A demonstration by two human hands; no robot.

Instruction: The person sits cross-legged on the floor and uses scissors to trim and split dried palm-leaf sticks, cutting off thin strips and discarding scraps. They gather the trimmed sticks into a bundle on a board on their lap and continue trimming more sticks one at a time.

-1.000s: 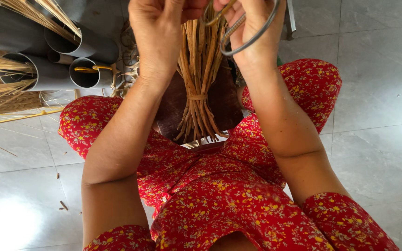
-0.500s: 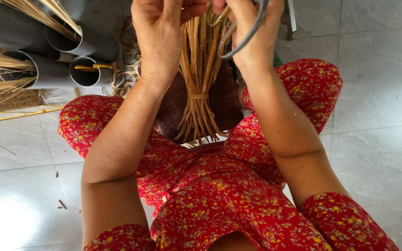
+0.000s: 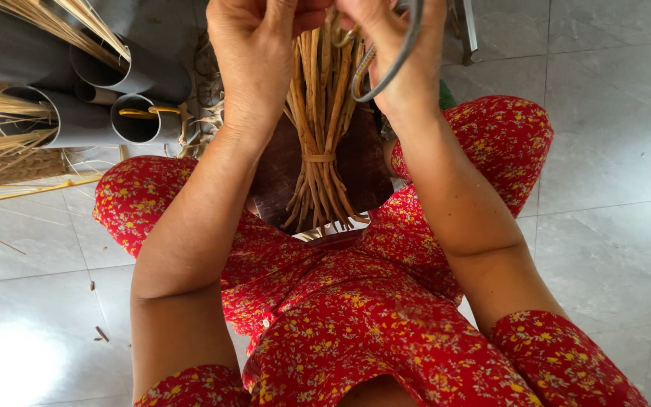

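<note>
Both hands up top: left hand (image 3: 254, 53) clenched on the rattan bundle (image 3: 322, 120), right hand (image 3: 401, 45) pinching strands beside it, bundle's long axis running down toward the lap.

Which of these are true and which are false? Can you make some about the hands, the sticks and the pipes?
1. Both hands, the left hand and the right hand, are up at the top of the bundle of straw stalks. True.
2. The bundle is loose, with nothing tied round it. False: a straw band wraps it near the lower end.
3. Grey pipes lie on the floor to the person's left. True.
4. The person's clothes are plain blue. False: the red flowered clothes have small yellow blossoms.
5. A grey curved wire hangs by the right hand. True.
</note>
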